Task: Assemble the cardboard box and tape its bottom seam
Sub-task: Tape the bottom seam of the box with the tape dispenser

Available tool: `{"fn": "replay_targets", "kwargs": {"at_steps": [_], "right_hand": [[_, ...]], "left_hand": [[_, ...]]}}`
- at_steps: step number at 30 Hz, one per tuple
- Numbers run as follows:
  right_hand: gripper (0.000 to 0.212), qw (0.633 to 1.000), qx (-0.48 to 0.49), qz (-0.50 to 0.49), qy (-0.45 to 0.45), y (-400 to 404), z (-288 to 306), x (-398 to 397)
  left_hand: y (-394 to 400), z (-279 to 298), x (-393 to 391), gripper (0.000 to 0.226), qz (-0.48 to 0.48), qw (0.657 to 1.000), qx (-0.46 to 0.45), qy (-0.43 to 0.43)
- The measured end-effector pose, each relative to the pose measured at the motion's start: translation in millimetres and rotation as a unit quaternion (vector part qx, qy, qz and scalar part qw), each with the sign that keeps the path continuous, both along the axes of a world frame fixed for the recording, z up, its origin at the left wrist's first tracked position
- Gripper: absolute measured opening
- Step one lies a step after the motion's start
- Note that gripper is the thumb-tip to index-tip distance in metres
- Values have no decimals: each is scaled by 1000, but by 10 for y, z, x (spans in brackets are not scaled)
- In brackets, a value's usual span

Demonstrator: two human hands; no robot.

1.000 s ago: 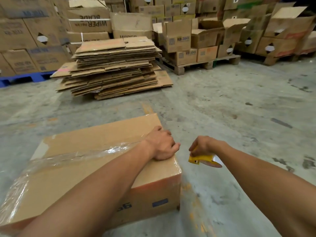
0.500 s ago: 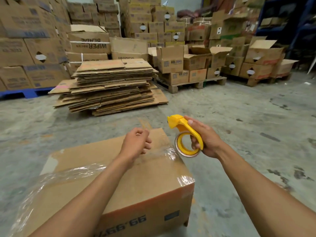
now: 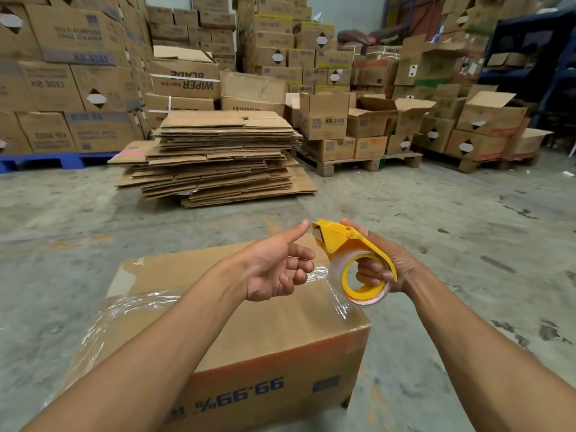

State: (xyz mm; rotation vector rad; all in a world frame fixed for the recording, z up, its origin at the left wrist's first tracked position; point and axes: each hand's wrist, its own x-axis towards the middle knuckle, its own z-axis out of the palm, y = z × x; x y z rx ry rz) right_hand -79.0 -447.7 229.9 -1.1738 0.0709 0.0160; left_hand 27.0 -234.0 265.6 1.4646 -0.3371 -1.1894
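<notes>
An assembled cardboard box (image 3: 265,344) stands upside down on the concrete floor in front of me, with clear tape (image 3: 131,307) running along its top seam and down both ends. My right hand (image 3: 383,269) grips a yellow tape dispenser (image 3: 352,257) holding a clear roll, raised above the box's far right corner. My left hand (image 3: 274,269) hovers just left of the dispenser, holding nothing, thumb stretched toward its cutter end, other fingers loosely curled.
A stack of flattened cardboard boxes (image 3: 215,157) lies on the floor ahead. Behind it, filled cartons are piled high on a blue pallet (image 3: 46,160) and wooden pallets (image 3: 358,162). Bare concrete floor (image 3: 467,244) extends to the right.
My left hand lifted off the box top and moved toward the dispenser. My right hand raised the dispenser from beside the box's end to above its corner. My view tilted up.
</notes>
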Motion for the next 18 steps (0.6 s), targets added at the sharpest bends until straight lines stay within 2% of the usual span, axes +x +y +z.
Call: {"fn": "replay_targets", "kwargs": {"at_steps": [4, 10, 18], "right_hand": [[64, 1000, 1, 2, 1, -5, 3, -5], [66, 1000, -8, 3, 7, -15, -11, -13], [67, 1000, -13, 1, 2, -51, 16, -51]], "left_hand": [[-20, -17, -30, 39, 9, 1000, -5, 5], [-23, -22, -53, 41, 9, 999, -16, 44], [-65, -15, -42, 23, 0, 995, -41, 86]]}}
